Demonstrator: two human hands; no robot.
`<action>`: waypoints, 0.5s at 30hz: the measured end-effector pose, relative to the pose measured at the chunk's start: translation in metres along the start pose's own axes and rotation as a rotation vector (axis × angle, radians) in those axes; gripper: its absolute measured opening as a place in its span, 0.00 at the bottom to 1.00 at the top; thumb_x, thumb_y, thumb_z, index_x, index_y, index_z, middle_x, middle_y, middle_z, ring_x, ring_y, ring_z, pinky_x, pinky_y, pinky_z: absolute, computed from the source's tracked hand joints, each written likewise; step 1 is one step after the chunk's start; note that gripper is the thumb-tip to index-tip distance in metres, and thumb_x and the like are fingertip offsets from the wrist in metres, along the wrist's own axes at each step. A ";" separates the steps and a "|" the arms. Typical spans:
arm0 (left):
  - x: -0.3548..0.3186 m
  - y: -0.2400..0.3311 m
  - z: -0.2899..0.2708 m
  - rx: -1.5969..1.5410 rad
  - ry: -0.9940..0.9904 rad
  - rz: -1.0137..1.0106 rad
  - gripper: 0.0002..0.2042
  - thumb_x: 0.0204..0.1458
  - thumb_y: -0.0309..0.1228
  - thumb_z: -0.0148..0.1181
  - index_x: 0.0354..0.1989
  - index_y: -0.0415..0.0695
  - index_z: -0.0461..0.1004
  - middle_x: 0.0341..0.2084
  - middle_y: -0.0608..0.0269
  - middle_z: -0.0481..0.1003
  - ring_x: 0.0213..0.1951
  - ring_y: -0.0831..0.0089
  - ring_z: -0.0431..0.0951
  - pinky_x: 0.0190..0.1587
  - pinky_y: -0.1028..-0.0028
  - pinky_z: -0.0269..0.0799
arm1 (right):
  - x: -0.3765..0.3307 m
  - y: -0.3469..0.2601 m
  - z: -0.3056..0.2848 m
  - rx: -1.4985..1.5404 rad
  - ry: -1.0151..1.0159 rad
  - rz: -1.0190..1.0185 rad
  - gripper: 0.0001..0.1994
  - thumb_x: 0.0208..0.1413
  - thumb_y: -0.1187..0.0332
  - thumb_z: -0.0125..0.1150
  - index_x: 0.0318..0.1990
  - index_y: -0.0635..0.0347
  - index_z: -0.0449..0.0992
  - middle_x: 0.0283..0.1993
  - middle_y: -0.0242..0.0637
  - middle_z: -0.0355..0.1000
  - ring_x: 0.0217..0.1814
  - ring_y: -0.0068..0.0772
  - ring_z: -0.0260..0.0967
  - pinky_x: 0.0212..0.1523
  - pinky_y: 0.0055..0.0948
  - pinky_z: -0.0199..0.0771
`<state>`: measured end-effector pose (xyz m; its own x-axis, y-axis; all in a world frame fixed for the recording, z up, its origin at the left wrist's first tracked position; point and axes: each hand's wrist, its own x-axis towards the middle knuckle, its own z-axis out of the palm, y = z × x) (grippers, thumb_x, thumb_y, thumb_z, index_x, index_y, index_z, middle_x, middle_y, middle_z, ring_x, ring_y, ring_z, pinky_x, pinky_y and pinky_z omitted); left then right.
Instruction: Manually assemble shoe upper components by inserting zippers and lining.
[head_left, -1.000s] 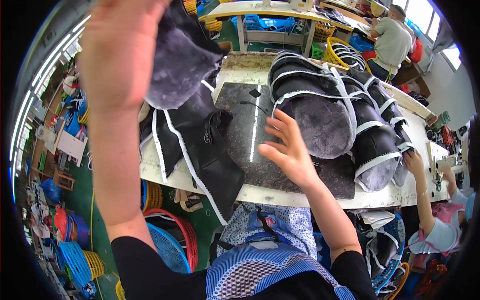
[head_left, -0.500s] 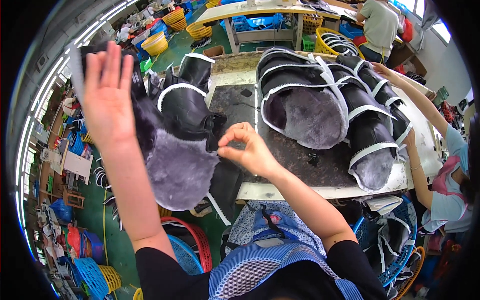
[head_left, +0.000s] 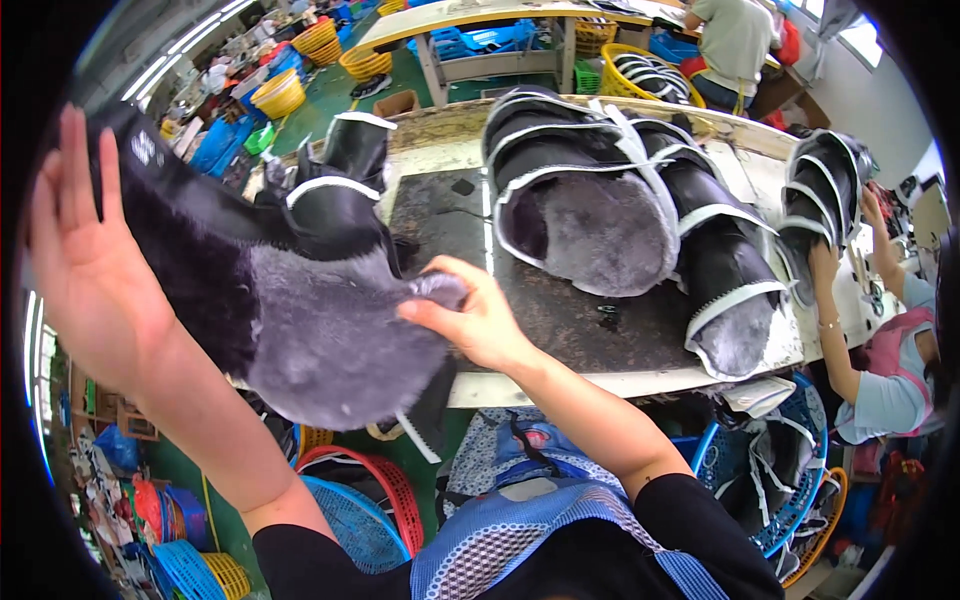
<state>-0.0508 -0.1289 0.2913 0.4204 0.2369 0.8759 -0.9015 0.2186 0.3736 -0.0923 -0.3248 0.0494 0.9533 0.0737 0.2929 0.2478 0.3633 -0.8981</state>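
Observation:
A fur-lined black boot upper (head_left: 335,330) spreads across the table's left end, its grey fleecy side facing up and its near part hanging over the edge. My right hand (head_left: 470,320) is closed on the fleece's right edge, fingers and thumb pinching it into a fold. At the far left, my left hand (head_left: 100,270) is up with its palm showing and fingers stretched out; the upper's dark, narrow end lies just beside and behind it. I cannot tell whether they touch. More black pieces with white zigzag edging (head_left: 335,195) lie behind the fleece.
Rows of nested black fur-lined uppers (head_left: 590,220) lie on the table, over a dark mat (head_left: 560,320). At the right, a co-worker's hands (head_left: 825,275) hold another stack (head_left: 820,190). Below the table are a red basket (head_left: 385,480) and blue baskets (head_left: 355,525).
My right hand has taken hold of the fleece edge. My left hand has moved left and lower, and the upper has shifted left. The co-worker's stack has moved right, away from the other rows.

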 end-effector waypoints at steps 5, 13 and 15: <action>-0.131 -0.093 -0.028 0.331 0.088 -0.426 0.08 0.62 0.33 0.51 0.39 0.41 0.66 0.37 0.46 0.78 0.40 0.65 0.82 0.40 0.74 0.81 | -0.029 -0.049 -0.054 -0.574 0.290 -0.010 0.10 0.45 0.76 0.68 0.34 0.61 0.73 0.31 0.32 0.74 0.34 0.25 0.72 0.35 0.26 0.72; -0.221 -0.084 0.052 0.241 -0.787 -0.700 0.10 0.67 0.33 0.39 0.36 0.40 0.52 0.30 0.52 0.80 0.17 0.74 0.77 0.18 0.81 0.69 | -0.035 -0.059 -0.093 -1.300 -0.076 -0.599 0.19 0.25 0.79 0.64 0.33 0.58 0.72 0.29 0.35 0.65 0.31 0.40 0.66 0.30 0.35 0.70; -0.234 -0.095 0.050 0.186 -0.750 -0.683 0.11 0.67 0.34 0.38 0.35 0.40 0.51 0.33 0.50 0.80 0.21 0.72 0.80 0.22 0.80 0.73 | -0.031 -0.044 -0.093 -1.270 0.093 -0.768 0.19 0.26 0.80 0.64 0.33 0.58 0.73 0.29 0.35 0.66 0.31 0.39 0.66 0.30 0.34 0.69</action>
<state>-0.0687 -0.2528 0.0662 0.7342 -0.5485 0.4001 -0.5226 -0.0803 0.8488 -0.1168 -0.4300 0.0496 0.5180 0.1681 0.8387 0.6177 -0.7518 -0.2308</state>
